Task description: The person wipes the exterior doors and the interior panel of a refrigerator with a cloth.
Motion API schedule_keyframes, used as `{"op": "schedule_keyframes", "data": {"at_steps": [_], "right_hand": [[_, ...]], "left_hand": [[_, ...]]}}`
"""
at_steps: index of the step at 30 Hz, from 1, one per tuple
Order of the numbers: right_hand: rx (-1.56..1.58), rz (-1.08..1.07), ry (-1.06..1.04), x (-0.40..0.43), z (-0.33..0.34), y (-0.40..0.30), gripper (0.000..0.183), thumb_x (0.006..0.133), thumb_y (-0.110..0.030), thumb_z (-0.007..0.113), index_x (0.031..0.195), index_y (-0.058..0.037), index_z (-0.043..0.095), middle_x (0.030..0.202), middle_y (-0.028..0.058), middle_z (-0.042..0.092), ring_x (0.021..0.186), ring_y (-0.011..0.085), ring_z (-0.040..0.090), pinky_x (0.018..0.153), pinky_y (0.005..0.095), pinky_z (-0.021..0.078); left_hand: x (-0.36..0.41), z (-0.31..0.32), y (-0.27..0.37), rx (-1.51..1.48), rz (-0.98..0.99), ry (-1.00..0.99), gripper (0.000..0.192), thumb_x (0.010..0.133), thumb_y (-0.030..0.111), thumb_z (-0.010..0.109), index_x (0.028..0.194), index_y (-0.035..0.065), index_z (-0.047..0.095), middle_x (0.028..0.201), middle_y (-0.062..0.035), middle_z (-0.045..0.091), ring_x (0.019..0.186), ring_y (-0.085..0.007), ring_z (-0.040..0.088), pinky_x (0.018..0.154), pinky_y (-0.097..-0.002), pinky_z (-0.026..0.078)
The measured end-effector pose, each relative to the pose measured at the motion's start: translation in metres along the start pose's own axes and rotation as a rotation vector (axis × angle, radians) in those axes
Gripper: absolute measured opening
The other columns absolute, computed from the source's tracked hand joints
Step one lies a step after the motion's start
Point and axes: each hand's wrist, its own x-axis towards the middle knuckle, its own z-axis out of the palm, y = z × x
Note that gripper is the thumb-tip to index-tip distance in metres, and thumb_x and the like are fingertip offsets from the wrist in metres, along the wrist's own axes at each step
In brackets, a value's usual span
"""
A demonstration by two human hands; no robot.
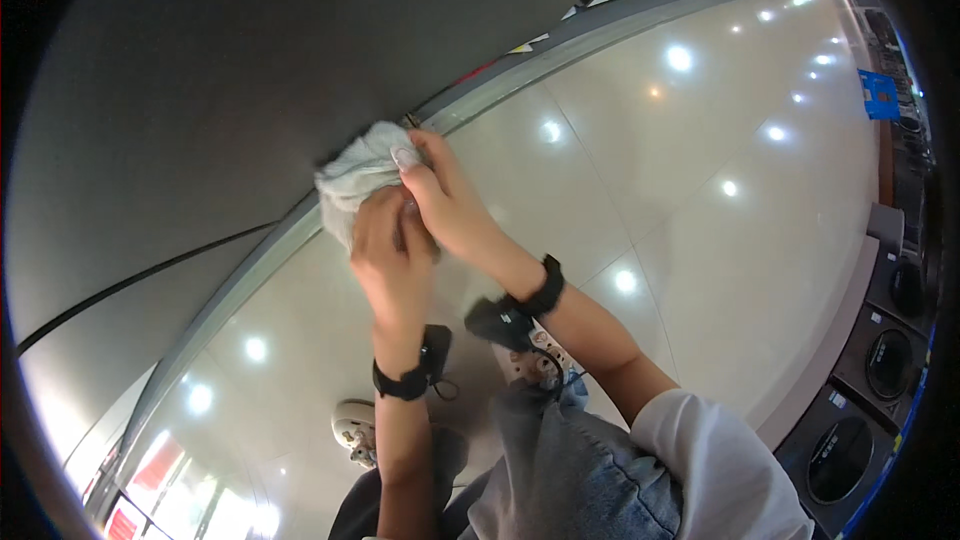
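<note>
A pale grey cloth (pixel 364 169), bunched up, is between my hands beside the lower edge of a large dark grey panel (pixel 225 75). My right hand (pixel 454 202) grips the cloth's right side, with the thumb lying on top of it. Close by on the left, my left hand (pixel 386 236) has its fingers curled into the near part of the cloth. The fingertips are partly hidden and slightly blurred. Each wrist wears a black strap with a small black device, the right one (pixel 502 321) and the left one (pixel 435 352).
A metal-coloured edge strip (pixel 480 105) runs along the panel's foot. Below lies a glossy tiled floor (pixel 600 165) reflecting ceiling lights. Several black loudspeakers (pixel 840 457) line the right side, and a blue crate (pixel 877 95) stands farther back. My decorated clogs (pixel 354 427) are on the floor.
</note>
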Motion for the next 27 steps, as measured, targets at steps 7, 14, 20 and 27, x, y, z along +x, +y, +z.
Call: {"op": "schedule_keyframes", "data": {"at_steps": [7, 14, 20, 27], "right_hand": [[0.107, -1.272, 0.432, 0.065, 0.04, -0.157, 0.043, 0.057, -0.023, 0.062, 0.097, -0.0085, 0.055, 0.092, 0.0128, 0.047, 0.081, 0.0281, 0.042, 0.07, 0.038, 0.0338], [-0.2, -1.167, 0.247, 0.062, 0.037, -0.121, 0.037, 0.054, -0.027, 0.064, 0.088, -0.014, 0.058, 0.097, 0.0133, 0.048, 0.088, 0.0306, 0.044, 0.071, 0.0413, 0.0345], [-0.419, -1.116, 0.248, 0.045, 0.042, 0.006, 0.044, 0.065, -0.018, 0.064, 0.107, -0.0138, 0.051, 0.104, 0.0152, 0.044, 0.089, 0.0325, 0.045, 0.077, 0.044, 0.0364], [-0.488, -0.835, 0.177, 0.019, 0.033, 0.007, 0.049, 0.07, -0.016, 0.065, 0.115, -0.0108, 0.046, 0.105, 0.0171, 0.04, 0.089, 0.0307, 0.042, 0.077, 0.0422, 0.0376]], "left_hand": [[0.042, -0.067, 0.098, 0.519, 0.745, 0.367, 0.057, 0.071, 0.013, 0.069, 0.121, -0.0023, 0.045, 0.119, -0.0186, 0.044, 0.11, -0.0324, 0.042, 0.093, -0.0408, 0.031], [0.051, -0.054, 0.042, 0.426, 0.709, 0.377, 0.071, 0.071, 0.011, 0.068, 0.13, -0.0032, 0.032, 0.12, -0.0201, 0.039, 0.109, -0.0361, 0.036, 0.094, -0.0453, 0.028], [0.02, -0.008, -0.063, 0.473, 0.64, 0.222, 0.064, 0.076, 0.013, 0.064, 0.126, -0.0073, 0.03, 0.115, -0.0244, 0.037, 0.103, -0.0407, 0.036, 0.083, -0.0517, 0.035], [0.002, -0.002, -0.054, 0.387, 0.585, 0.17, 0.062, 0.078, 0.017, 0.065, 0.126, -0.0029, 0.031, 0.116, -0.0168, 0.038, 0.104, -0.0356, 0.036, 0.084, -0.0475, 0.035]]}}
